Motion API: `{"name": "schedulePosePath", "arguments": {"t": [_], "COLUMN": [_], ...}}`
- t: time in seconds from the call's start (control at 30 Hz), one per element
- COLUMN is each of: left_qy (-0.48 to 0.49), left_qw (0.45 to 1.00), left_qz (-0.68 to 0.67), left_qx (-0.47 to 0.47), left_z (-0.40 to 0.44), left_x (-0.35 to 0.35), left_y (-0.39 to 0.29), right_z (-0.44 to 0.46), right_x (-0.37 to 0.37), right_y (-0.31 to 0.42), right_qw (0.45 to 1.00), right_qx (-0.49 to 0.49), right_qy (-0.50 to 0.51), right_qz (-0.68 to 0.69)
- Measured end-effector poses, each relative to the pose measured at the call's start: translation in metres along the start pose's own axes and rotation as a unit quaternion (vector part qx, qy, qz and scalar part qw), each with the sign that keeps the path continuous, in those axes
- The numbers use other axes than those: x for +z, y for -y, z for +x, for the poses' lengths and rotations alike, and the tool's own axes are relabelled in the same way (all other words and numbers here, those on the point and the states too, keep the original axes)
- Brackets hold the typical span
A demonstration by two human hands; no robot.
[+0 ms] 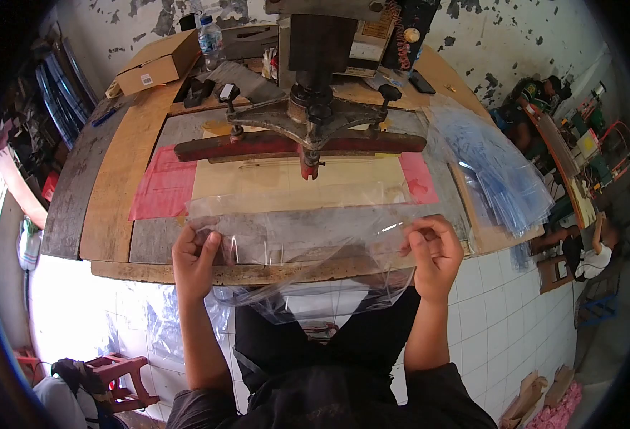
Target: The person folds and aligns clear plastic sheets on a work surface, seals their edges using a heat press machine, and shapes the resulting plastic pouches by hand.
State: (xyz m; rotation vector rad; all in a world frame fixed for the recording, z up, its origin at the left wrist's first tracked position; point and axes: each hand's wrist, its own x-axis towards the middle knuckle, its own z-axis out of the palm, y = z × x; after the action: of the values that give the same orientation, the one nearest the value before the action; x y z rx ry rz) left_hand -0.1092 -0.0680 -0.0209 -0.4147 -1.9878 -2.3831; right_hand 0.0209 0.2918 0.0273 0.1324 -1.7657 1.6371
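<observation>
A clear plastic sheet (308,236) stretches between my two hands over the front edge of the workbench, its lower part hanging toward my lap. My left hand (195,256) pinches its left side between thumb and fingers. At the right side, my right hand (433,254) grips it the same way, fingers curled. Just beyond the sheet lies a cream-coloured pad (293,182) with pink pieces (161,187) at its ends. Above that pad hangs a press head with a long metal bar (258,148), apart from the sheet.
Stacked clear plastic sheets (497,168) lie on the bench's right side. A cardboard box (159,61), a water bottle (211,39) and a phone (421,82) stand or lie at the back. Other people sit at the right. A red stool (118,379) is on the floor at left.
</observation>
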Motion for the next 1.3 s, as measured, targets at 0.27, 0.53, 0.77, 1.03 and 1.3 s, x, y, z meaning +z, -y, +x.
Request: {"name": "schedulePosePath", "arguments": {"t": [0.27, 0.53, 0.77, 1.03, 1.3], "left_qy": [-0.053, 0.070, 0.174, 0.160, 0.149], "left_qw": [0.982, 0.922, 0.872, 0.886, 0.901], "left_qz": [0.177, 0.380, 0.457, 0.436, 0.408], "left_qx": [0.026, 0.006, 0.010, -0.011, -0.023], "left_z": [0.003, 0.038, 0.068, 0.076, 0.076], "left_x": [0.029, 0.025, 0.019, 0.011, 0.012], "left_y": [-0.016, -0.028, -0.037, -0.020, -0.019], "right_z": [0.021, 0.050, 0.081, 0.085, 0.086], "right_x": [-0.022, -0.035, -0.040, -0.046, -0.038], "right_y": [-0.021, -0.038, -0.038, -0.063, -0.069], "right_qw": [0.955, 0.910, 0.860, 0.848, 0.841], "right_qx": [-0.061, 0.070, 0.116, -0.097, -0.097], "right_qy": [0.102, 0.211, 0.317, 0.342, 0.312], "right_qz": [-0.272, -0.349, -0.382, -0.392, -0.431]}}
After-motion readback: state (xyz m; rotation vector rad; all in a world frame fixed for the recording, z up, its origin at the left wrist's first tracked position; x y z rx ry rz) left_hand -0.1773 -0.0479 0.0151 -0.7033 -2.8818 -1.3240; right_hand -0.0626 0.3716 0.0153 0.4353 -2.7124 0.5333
